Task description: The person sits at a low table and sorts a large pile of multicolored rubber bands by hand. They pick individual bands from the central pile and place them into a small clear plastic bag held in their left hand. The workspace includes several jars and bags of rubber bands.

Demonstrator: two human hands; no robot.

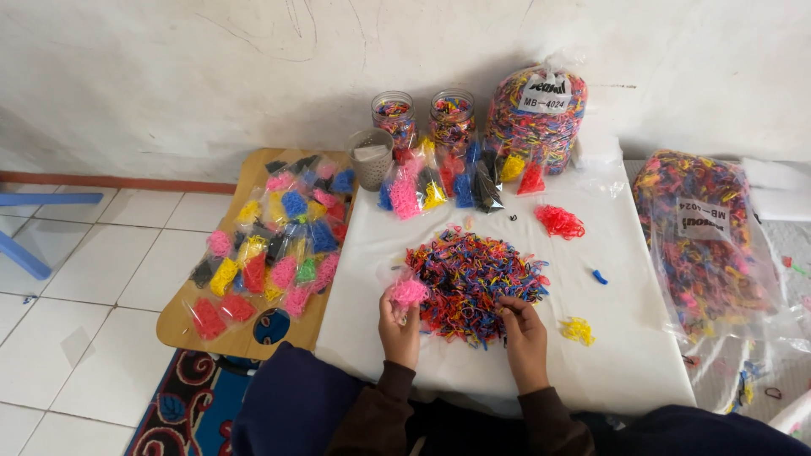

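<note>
A heap of small mixed-colour rubber bands [473, 279] lies in the middle of a white sheet [625, 338]. My left hand [399, 325] is closed around a bunch of pink bands [409, 292] at the heap's left edge. My right hand [524, 331] rests at the heap's near edge, fingertips pinched among the bands; what it pinches is too small to tell. Sorted small piles lie apart on the sheet: red [558, 221], yellow [578, 330] and a blue bit [599, 276].
A wooden board [253, 338] on the left carries several small bags of single-colour bands. Two jars [394, 118] of bands, a grey cup [372, 158] and a big bag of bands [538, 114] stand by the wall. Another large bag [701, 236] lies at right.
</note>
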